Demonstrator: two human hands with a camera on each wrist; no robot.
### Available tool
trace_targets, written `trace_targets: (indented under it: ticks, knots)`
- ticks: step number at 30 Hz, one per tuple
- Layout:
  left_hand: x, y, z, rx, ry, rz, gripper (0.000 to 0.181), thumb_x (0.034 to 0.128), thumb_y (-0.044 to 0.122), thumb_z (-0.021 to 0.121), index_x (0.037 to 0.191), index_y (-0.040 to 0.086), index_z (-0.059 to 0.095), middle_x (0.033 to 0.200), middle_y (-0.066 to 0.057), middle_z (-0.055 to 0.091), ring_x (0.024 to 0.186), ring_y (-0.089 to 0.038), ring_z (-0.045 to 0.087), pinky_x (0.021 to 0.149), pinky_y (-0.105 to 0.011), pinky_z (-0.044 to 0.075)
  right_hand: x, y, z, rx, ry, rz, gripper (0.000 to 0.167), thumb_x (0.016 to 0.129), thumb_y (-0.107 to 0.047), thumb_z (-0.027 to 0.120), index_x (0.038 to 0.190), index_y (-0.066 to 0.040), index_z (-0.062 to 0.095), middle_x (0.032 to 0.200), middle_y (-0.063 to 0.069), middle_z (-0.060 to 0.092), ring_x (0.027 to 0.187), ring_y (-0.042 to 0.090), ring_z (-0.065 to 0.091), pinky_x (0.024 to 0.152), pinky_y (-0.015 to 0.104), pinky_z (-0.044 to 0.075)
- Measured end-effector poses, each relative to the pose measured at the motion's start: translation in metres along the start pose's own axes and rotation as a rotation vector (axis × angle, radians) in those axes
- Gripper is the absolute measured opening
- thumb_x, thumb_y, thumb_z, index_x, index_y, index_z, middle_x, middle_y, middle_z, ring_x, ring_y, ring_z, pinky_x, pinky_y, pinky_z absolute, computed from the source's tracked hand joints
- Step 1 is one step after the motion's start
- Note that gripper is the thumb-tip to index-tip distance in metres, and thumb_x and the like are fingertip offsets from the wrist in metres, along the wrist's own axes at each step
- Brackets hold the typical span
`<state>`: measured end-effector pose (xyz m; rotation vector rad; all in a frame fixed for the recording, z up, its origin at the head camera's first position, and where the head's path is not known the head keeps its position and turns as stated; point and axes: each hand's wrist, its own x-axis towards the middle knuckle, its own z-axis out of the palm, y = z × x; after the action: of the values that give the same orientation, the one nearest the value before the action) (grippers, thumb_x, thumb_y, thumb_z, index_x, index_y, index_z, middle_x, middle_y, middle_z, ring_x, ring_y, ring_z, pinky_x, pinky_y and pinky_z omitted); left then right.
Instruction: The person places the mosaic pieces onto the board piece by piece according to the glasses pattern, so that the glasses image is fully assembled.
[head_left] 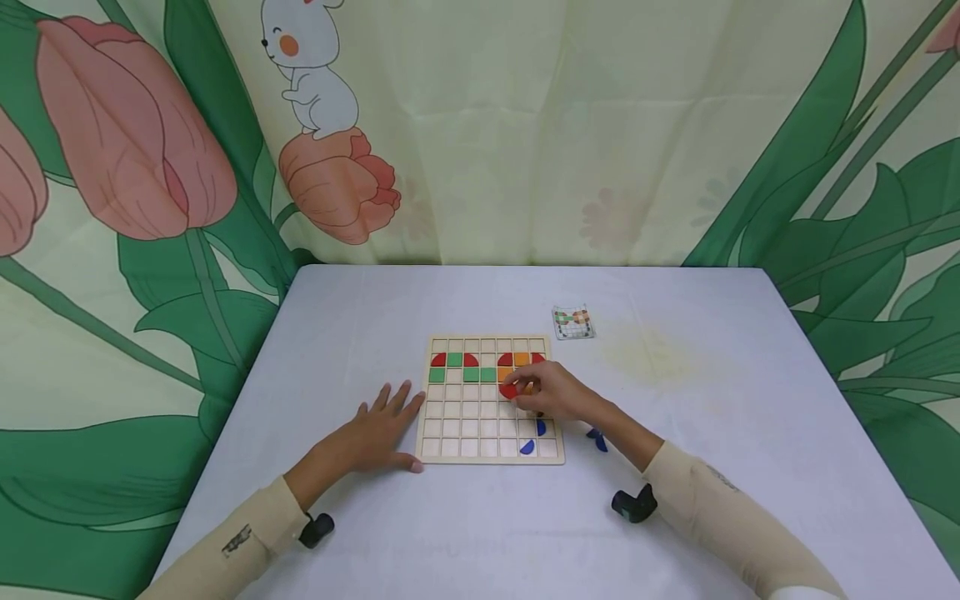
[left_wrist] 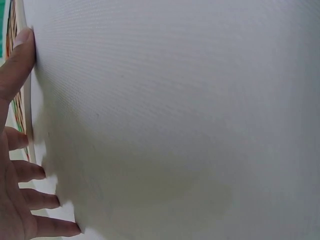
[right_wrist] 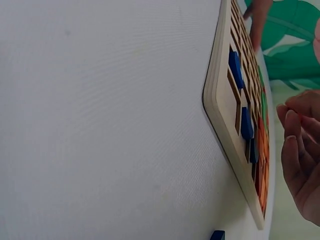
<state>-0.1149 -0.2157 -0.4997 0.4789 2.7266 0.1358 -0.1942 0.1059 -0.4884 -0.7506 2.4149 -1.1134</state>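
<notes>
A wooden grid board [head_left: 471, 429] lies on the white table. Red rounded pieces [head_left: 439, 360] and green squares [head_left: 454, 360] fill cells in its upper rows, with an orange square [head_left: 521, 360] at the upper right. My right hand [head_left: 557, 393] is over the board's right side, its thumb and finger pinching a red rounded piece [head_left: 508, 391]; it partly covers the pieces below it. At the board's left edge my left hand [head_left: 378, 435] rests with fingers spread, thumb [left_wrist: 22, 42] and index finger touching the rim.
Two blue half-round pieces [head_left: 527, 447] lie loose on the board's lower right cells. More blue pieces [head_left: 598, 439] are on the table beside the board, under the right forearm. A small pattern card [head_left: 573, 322] lies behind the board to the right.
</notes>
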Motion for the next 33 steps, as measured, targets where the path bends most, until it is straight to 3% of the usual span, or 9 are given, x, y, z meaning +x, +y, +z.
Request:
trace_targets:
  ticks: [7, 20, 26, 33]
  knots:
    - [0.000, 0.000, -0.001, -0.010, -0.009, -0.005, 0.112, 0.0754, 0.063, 0.078, 0.160, 0.014, 0.025, 0.167, -0.019, 0.016, 0.151, -0.052, 0.015, 0.106, -0.074, 0.032, 0.010, -0.006, 0.003, -0.020, -0.001, -0.041, 0.028, 0.089, -0.009, 0.074, 0.117, -0.008, 0.073, 0.090, -0.001, 0.068, 0.072, 0.011, 0.056, 0.059, 0.021, 0.048]
    - [0.000, -0.001, -0.001, -0.019, -0.008, 0.006, 0.111, 0.0761, 0.065, 0.077, 0.160, 0.013, 0.026, 0.167, -0.020, 0.016, 0.151, -0.051, 0.015, 0.107, -0.074, 0.031, 0.026, -0.016, 0.013, -0.005, 0.015, -0.013, 0.026, 0.088, -0.014, 0.077, 0.114, -0.012, 0.074, 0.085, -0.003, 0.065, 0.075, 0.013, 0.057, 0.062, 0.024, 0.049]
    - [0.000, -0.001, -0.002, -0.013, -0.010, 0.006, 0.111, 0.0762, 0.066, 0.076, 0.160, 0.013, 0.026, 0.167, -0.019, 0.016, 0.151, -0.051, 0.015, 0.107, -0.074, 0.031, 0.030, -0.023, 0.020, 0.033, -0.062, 0.010, 0.029, 0.089, -0.008, 0.072, 0.118, -0.011, 0.073, 0.090, -0.001, 0.066, 0.069, 0.012, 0.060, 0.062, 0.025, 0.053]
    - [0.001, -0.003, 0.000, -0.014, -0.008, 0.008, 0.111, 0.0760, 0.066, 0.076, 0.160, 0.014, 0.026, 0.167, -0.019, 0.017, 0.151, -0.052, 0.016, 0.106, -0.074, 0.032, 0.039, -0.037, 0.029, -0.009, -0.106, -0.035, 0.028, 0.089, -0.007, 0.072, 0.116, -0.011, 0.074, 0.085, -0.004, 0.067, 0.066, 0.011, 0.058, 0.060, 0.023, 0.051]
